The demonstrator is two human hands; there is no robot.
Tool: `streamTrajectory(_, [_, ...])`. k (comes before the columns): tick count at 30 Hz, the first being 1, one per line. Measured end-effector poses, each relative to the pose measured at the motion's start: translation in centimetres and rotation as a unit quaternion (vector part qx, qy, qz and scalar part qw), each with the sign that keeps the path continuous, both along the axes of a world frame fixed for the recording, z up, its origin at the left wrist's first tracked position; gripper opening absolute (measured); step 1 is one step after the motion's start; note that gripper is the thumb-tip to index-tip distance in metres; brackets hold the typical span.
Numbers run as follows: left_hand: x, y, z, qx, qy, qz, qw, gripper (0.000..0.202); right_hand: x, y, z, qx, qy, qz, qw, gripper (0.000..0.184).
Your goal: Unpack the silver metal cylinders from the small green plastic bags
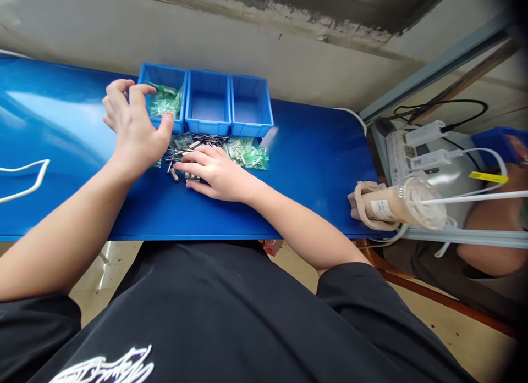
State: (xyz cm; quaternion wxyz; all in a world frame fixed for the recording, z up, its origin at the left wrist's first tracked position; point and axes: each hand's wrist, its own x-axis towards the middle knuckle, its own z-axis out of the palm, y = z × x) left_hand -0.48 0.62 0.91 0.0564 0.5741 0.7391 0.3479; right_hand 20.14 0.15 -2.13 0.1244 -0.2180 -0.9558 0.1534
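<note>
My left hand (138,122) hovers over the left side of the left blue bin (163,74), thumb and fingers apart. Inside that bin lie clear green-tinted plastic bags (165,101) with small parts. My right hand (218,171) rests palm down with spread fingers on a pile of small metal and dark parts (210,140) in front of the bins. Some of the pile is hidden under it. To its right lies another green-tinted bag (249,154) of small parts, and a small dark cylindrical piece (174,175) lies left of its fingertips.
A middle blue bin (208,97) and a right blue bin (251,103) stand beside the left one against the wall. At right are a drink cup (404,204) with a straw and a power strip (399,152) with plugs. A white cable (35,188) lies at left.
</note>
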Motion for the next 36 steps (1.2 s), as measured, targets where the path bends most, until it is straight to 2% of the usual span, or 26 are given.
streamTrajectory(7, [-0.5, 0.1, -0.8, 0.102, -0.021, -0.045, 0.994, 0.041, 0.1, -0.1, -0.4, 0.035, 0.019, 0.01, 0.999, 0.041])
streamTrajectory(12, [-1.6, 0.7, -1.7, 0.176, -0.017, -0.105, 0.979, 0.03, 0.5, 0.0, -0.4, 0.065, 0.029, 0.028, 0.997, 0.043])
streamTrajectory(17, [-2.1, 1.1, -1.8, 0.238, -0.02, -0.141, 0.961, 0.021, 0.7, 0.2, -0.6, 0.077, 0.039, 0.026, 0.996, 0.037])
streamTrajectory(20, [-1.9, 1.1, -1.8, 0.272, -0.046, -0.157, 0.948, 0.017, 0.6, 0.3, -0.6, 0.08, 0.035, 0.022, 0.996, 0.041])
streamTrajectory(27, [-1.1, 0.8, -1.9, 0.244, -0.14, -0.213, 0.936, 0.016, 0.6, 0.4, -0.4, 0.09, 0.028, 0.018, 0.995, 0.045])
streamTrajectory(36, [-0.5, 0.7, -1.7, 0.251, -0.156, -0.218, 0.93, 0.019, 0.7, 0.3, 0.3, 0.025, 0.011, 0.023, 0.999, 0.025])
